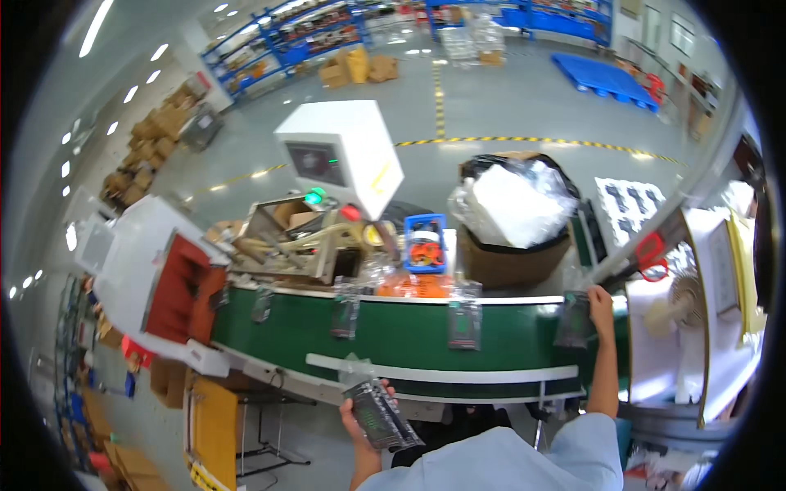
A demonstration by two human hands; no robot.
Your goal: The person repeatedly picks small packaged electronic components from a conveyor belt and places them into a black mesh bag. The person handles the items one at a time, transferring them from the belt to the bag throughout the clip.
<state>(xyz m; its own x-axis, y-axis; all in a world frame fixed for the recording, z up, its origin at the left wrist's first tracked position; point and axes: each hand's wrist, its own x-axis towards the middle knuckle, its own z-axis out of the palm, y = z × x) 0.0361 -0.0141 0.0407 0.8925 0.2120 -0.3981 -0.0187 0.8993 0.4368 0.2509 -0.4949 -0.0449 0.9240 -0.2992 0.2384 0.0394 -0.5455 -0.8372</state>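
Observation:
My left hand is closed around a clear plastic bag with a dark flat item inside, tilted in front of the belt's near edge. At the right end of the green conveyor belt, my right hand has its fingers closed on the edge of another bagged dark item. Between the hands, a similar bagged item lies on the belt. Farther left on it are two more, a bagged item and a smaller-looking bagged item.
A white machine with a red-brown curtain covers the belt's left end. Behind the belt stand a white box-shaped device, a blue bin and a carton with plastic wrap. Red scissors hang at right. A white rail runs along the front.

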